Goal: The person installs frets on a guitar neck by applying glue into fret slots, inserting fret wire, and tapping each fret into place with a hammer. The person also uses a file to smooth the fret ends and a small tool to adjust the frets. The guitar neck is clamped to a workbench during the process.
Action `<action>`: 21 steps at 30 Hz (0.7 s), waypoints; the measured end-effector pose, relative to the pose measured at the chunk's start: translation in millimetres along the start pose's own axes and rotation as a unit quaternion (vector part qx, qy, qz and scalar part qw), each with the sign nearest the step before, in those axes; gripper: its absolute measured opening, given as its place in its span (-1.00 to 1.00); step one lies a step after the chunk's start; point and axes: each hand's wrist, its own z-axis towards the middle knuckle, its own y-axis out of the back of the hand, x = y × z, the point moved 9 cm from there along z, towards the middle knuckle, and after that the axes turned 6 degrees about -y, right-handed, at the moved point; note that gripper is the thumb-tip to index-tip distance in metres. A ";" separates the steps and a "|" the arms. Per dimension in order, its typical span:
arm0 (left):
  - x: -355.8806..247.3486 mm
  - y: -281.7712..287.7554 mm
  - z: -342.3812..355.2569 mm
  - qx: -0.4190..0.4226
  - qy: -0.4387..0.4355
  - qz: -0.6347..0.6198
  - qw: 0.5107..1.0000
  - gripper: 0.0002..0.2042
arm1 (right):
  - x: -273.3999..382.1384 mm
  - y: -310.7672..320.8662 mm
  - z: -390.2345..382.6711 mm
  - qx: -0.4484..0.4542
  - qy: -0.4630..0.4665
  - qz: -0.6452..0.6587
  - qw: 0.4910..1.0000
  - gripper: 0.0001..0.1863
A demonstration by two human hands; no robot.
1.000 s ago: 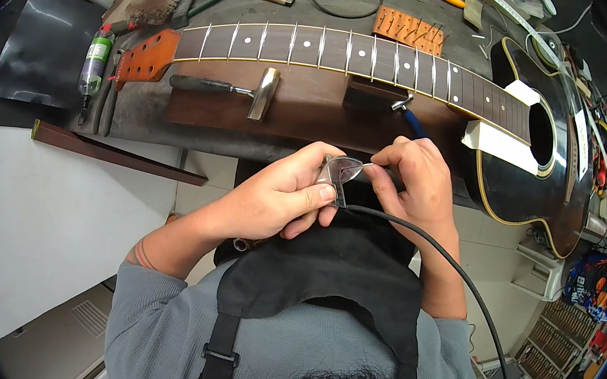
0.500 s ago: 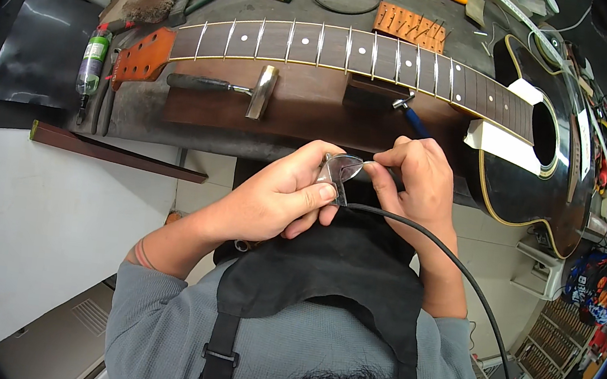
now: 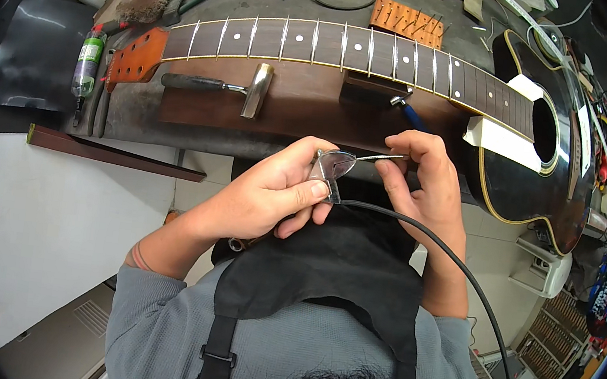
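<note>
My left hand (image 3: 273, 190) is closed on a small clear, curved tool (image 3: 330, 170) with a metal part, its thumb pressing on the near side. A black cable (image 3: 460, 263) arches from beside that tool down to the right. A thin metal strip (image 3: 378, 156) sticks out of the tool to the right. My right hand (image 3: 431, 189) has thumb and index apart, below and above the strip's free end; any contact is unclear. Beyond my hands lies a black acoustic guitar (image 3: 502, 186) with metal frets along its dark neck and an orange headstock (image 3: 139, 55).
A steel-headed hammer (image 3: 256, 90) and a blue-handled hammer (image 3: 411, 116) lie below the neck. Behind are an orange block (image 3: 404, 25), pliers (image 3: 201, 0), a brush (image 3: 145, 3) and a bottle (image 3: 89, 64). A dark wooden strip (image 3: 113, 153) crosses a white surface at left.
My right finger and thumb have spread, exposing more of the metal strip, which now points further right. My left hand and the tool have shifted slightly up and left.
</note>
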 end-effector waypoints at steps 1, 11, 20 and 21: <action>0.1 0.3 0.3 0.001 -0.001 0.003 1.000 -0.59 | 0.8 0.3 0.4 -0.003 -0.001 0.017 1.000 -0.57; 0.0 -2.9 1.9 0.014 -0.004 -0.005 1.000 -0.58 | -33.7 -15.4 -11.3 0.062 -0.172 0.354 0.917 -0.74; 1.4 -2.8 0.0 0.015 -0.012 0.001 1.000 -0.57 | -28.1 -20.0 -9.4 0.026 -0.135 0.301 0.944 -0.82; 1.0 -2.8 -0.4 0.015 -0.016 0.002 1.000 -0.57 | -27.3 -20.1 -8.4 0.029 -0.129 0.291 0.948 -0.83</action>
